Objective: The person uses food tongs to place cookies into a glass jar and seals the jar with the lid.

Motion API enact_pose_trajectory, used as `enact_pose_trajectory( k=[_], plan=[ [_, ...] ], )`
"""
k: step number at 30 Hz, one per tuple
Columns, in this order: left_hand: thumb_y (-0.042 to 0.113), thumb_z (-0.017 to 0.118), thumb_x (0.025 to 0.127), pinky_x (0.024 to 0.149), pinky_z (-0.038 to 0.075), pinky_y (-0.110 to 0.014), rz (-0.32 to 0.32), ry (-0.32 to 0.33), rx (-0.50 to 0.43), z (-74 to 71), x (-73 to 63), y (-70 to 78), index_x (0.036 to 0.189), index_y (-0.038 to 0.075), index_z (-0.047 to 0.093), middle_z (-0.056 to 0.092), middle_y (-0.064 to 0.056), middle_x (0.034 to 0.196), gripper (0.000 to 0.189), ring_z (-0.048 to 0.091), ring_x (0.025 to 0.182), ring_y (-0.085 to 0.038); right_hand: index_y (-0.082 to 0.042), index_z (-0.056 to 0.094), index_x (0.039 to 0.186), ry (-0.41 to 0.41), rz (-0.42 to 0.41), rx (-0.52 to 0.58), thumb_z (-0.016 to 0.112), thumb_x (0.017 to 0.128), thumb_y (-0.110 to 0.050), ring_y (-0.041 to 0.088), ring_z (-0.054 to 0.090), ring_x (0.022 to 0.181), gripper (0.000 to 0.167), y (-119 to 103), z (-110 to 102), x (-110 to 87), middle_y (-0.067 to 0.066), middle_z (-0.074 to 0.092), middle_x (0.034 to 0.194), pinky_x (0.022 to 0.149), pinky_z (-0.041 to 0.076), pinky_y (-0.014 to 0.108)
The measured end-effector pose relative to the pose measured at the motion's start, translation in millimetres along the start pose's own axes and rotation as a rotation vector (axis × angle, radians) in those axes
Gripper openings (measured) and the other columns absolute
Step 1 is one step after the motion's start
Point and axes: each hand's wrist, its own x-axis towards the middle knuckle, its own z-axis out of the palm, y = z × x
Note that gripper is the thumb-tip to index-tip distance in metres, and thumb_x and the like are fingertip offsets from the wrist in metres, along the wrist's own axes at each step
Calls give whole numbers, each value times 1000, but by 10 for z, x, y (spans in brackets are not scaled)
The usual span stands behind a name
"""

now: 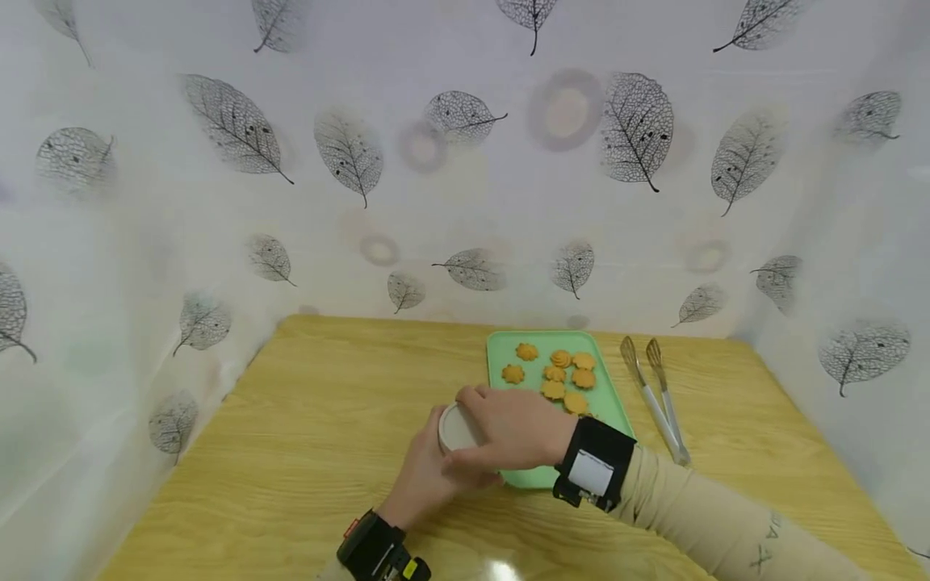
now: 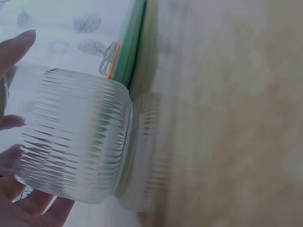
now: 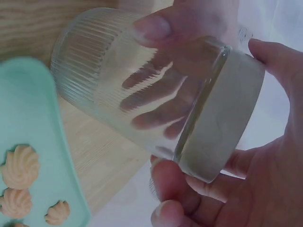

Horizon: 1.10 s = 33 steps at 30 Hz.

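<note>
A person's left hand (image 1: 425, 476) grips a clear ribbed glass jar (image 3: 113, 71) around its side while the right hand (image 1: 519, 428) closes on the pale lid (image 3: 225, 113) at its mouth, thumb on one edge and fingers curled under the other. The two hands meet at six o'clock in the head camera's view, over the near part of a wood-grain table (image 1: 349, 387), with the jar mostly hidden between them. The left fingers show through the glass in the right wrist view. The jar's base is close to the tabletop, though whether it touches cannot be told.

At two o'clock from the jar, a mint-green tray (image 1: 603, 387) holds golden cookies (image 1: 584, 378), several of them swirled; the right hand and wrist cover the tray's near portion. Beyond it, at three o'clock from the jar, metal tongs (image 1: 657, 412) with slotted heads lie on the table, heads toward twelve o'clock. Black wristbands (image 1: 594, 464) circle both wrists, and a beige sleeve (image 1: 697, 500) runs from the right one toward four o'clock. Behind the table, a pale covering (image 1: 407, 48) printed with skeleton leaves spans the background.
</note>
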Motion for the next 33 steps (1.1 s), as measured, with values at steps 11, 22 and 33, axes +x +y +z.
enact_pose_trajectory(
  k=[11, 22, 33],
  plan=[
    [33, 87, 82, 83, 58, -35, 117, -76, -40, -131, -74, -130, 141, 19, 50, 65, 0, 123, 72, 66, 105, -17, -13, 61, 108, 62, -42, -153, 69, 83, -64, 8, 50, 63, 58, -228, 55, 52, -4, 54, 91, 48, 43, 22],
    [30, 92, 75, 84, 57, -38, 36, -229, -180, -220, -215, -183, 135, 20, 56, 66, 0, 120, 70, 66, 102, -20, -26, 59, 137, -54, -290, -35, 84, 74, -52, 11, 59, 91, 72, -246, -89, 10, -1, 56, 128, 73, 50, 21],
    [34, 91, 77, 89, 55, -35, 45, -281, -108, -285, -185, -147, 139, 21, 55, 66, 8, 123, 73, 66, 103, -15, -22, 69, 117, -57, -223, -288, 76, 83, -46, 10, 56, 80, 42, -529, -174, 64, -3, 61, 100, 63, 49, 24]
  ],
)
